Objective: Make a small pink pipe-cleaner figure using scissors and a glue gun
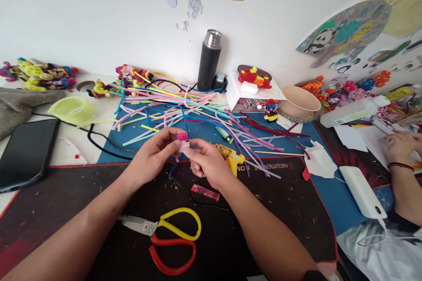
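Above the dark mat, my left hand (152, 154) pinches a small pipe-cleaner figure (183, 144) by its left side. It has a bright pink top, a pale pink lower part, and blue stems poking out above and below. From the right, my right hand (207, 161) grips the same figure between thumb and index finger. Fingers cover part of it. Just past my right hand lies a yellow glue gun (233, 158), partly hidden. A pink lighter (205, 192) is on the mat below the hands, and scissors (165, 232) with one yellow and one red handle lie nearer to me.
Many coloured pipe cleaners (165, 112) spread behind the hands. A black thermos (209, 61) stands by the wall, with a white box (253, 92) and a beige bowl (300, 102) to its right. A phone (28, 153) lies left. Another person's hand (404, 147) is at far right.
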### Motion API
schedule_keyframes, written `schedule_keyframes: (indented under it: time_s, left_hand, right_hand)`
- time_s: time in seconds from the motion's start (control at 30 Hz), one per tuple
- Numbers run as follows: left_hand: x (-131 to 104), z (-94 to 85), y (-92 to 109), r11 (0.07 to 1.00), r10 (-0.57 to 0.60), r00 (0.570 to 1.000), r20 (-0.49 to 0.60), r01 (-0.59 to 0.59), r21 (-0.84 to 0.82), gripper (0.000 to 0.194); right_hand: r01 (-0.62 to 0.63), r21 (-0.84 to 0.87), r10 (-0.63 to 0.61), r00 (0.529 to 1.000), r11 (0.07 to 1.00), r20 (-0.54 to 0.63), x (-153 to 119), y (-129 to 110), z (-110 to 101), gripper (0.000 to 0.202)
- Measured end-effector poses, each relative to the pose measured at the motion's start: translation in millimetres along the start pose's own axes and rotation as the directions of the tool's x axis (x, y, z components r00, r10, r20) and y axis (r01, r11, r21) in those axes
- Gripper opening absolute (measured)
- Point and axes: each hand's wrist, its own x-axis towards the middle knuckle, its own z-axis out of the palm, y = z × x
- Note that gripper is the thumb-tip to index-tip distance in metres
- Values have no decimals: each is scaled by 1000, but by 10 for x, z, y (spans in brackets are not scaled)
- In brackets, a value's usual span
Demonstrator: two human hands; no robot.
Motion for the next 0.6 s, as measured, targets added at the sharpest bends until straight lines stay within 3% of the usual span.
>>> schedule_keyframes:
  time_s: [0.3, 0.5, 0.6]
  left_hand:
    - [5, -11, 30, 1000, -13, 1000, 8, 13, 13, 42]
    - [1, -91, 43, 1000, 0, 988, 151, 0, 1, 56]
    - [7, -102, -17, 1000, 22, 988, 150, -25, 18, 58]
  right_hand:
    - [2, 10, -2, 1000, 1000, 3, 1, -4, 2, 54]
    - [18, 23, -17, 999, 1000, -30, -16, -35, -2, 54]
    - [18, 24, -18, 999, 1000, -26, -16, -29, -9, 56]
